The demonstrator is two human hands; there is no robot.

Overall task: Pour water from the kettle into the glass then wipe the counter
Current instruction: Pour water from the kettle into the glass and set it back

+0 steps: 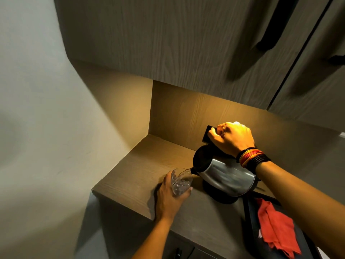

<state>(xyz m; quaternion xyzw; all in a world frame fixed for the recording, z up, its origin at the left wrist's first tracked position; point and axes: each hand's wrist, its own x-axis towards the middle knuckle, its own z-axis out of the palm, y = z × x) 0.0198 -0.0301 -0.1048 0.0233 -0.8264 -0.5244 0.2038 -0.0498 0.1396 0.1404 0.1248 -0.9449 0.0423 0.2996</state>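
Water mid-pour, spout just over the rim of the glass.

Your right hand (232, 138) is clenched around the handle of the kettle (222, 174), which is tipped leftward over its base (220, 193); the kettle's long axis leans down toward the worktop's (141, 161) front left corner. Your left hand (170, 193) wraps the glass (181, 181), fingers closed round its lower half, holding it tilted toward the spout above the worktop's front edge. A thin stream joins spout to glass, which looks partly filled. How full the kettle is you cannot tell. Likely next, level the kettle before the glass brims. The red cloth (276, 230) lies on a dark tray (252, 217) by the worktop's right front, nearer your right hand, ready for wiping.
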